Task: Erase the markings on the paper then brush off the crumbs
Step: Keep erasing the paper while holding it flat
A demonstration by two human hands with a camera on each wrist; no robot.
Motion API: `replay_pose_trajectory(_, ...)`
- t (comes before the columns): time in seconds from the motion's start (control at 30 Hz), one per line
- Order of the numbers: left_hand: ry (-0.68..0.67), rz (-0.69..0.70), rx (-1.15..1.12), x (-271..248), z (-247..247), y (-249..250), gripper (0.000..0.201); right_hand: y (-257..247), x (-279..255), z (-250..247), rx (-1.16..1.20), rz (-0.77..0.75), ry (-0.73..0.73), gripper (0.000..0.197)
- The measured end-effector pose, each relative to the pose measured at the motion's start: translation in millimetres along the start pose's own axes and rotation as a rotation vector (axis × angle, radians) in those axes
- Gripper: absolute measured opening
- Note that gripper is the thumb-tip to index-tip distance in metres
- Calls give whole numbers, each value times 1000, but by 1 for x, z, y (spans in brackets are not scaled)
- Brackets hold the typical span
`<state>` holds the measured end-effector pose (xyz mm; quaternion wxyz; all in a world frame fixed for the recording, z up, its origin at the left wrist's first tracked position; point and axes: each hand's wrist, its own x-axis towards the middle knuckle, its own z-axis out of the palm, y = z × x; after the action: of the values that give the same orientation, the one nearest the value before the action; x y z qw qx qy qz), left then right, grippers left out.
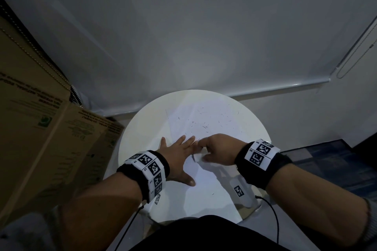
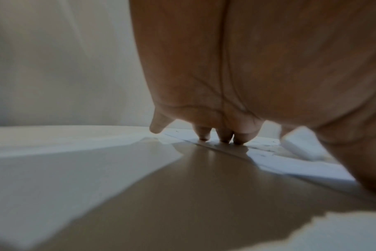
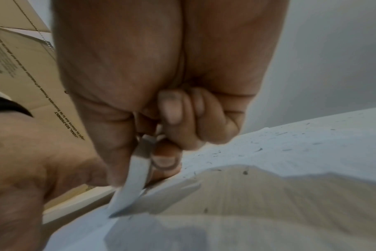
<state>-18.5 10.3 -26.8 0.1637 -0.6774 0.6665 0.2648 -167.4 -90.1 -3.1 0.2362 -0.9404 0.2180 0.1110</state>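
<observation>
A white sheet of paper (image 1: 204, 173) lies on a round white table (image 1: 142, 120). Dark eraser crumbs (image 1: 204, 126) are scattered over the paper's far half, and they show in the right wrist view as crumbs (image 3: 258, 150). My left hand (image 1: 179, 155) lies flat with spread fingers, pressing the paper's left part; its fingertips (image 2: 224, 138) touch the sheet. My right hand (image 1: 214, 152) pinches a white eraser (image 1: 197, 157) between thumb and fingers, its lower end on the paper just right of my left hand. The eraser (image 3: 132, 185) looks long and flat from the wrist.
A large cardboard box (image 1: 47, 128) stands close against the table's left side. A grey wall with a ledge (image 1: 275, 87) runs behind the table. Black cables (image 1: 273, 216) hang from both wristbands near the table's front edge. Dark floor (image 1: 336, 159) lies to the right.
</observation>
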Motion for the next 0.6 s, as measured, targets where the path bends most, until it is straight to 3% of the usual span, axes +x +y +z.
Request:
replay_pose_trajectory(0.1,-29,6,8,0,-1,-3,120,-2,4,3,36,16,31,25)
replay_pose_trajectory(0.27,-24,-21,50,5,2,-6,134,-6,-6,7,99,20,-165,16)
replay_pose_trajectory(0.43,-31,-40,80,7,0,-7,136,-3,3,3,-3,75,83,20)
replay_pose_trajectory(0.6,-15,-33,64,7,2,-6,136,-17,-6,8,42,-13,-165,18)
